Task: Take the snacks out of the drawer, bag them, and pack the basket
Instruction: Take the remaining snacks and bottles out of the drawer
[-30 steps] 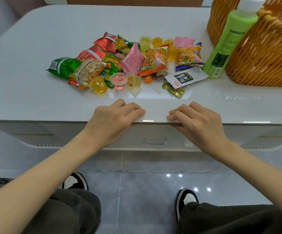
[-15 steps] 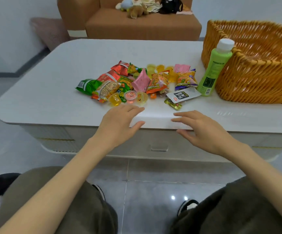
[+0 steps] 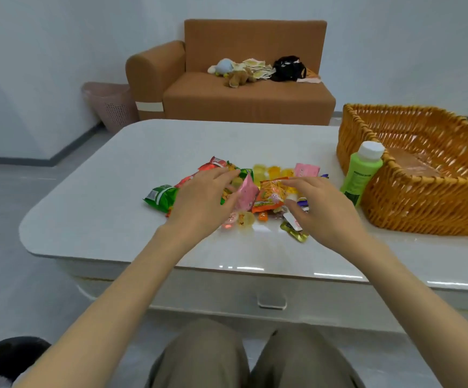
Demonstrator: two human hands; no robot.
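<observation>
A pile of snacks lies in the middle of the white table (image 3: 92,219): a green packet (image 3: 161,196), a pink packet (image 3: 246,195), an orange packet (image 3: 272,196), yellow jelly cups (image 3: 273,172) and small wrapped sweets (image 3: 294,233). My left hand (image 3: 203,201) hovers over the left part of the pile, fingers spread and curved. My right hand (image 3: 321,210) hovers over the right part, fingers apart, covering some packets. Neither hand clearly grips anything. The woven orange basket (image 3: 423,208) stands at the right. The drawer (image 3: 272,299) under the tabletop is shut.
A green bottle (image 3: 363,172) with a white cap leans against the basket's left wall. A brown sofa (image 3: 244,96) with soft toys and a black bag stands behind the table, with a pink bin (image 3: 109,105) at its left. My knees are below the table's front edge.
Both hands left the table's front edge and moved forward over the snack pile. My head rose and tilted up, so the sofa and whole basket came into view.
</observation>
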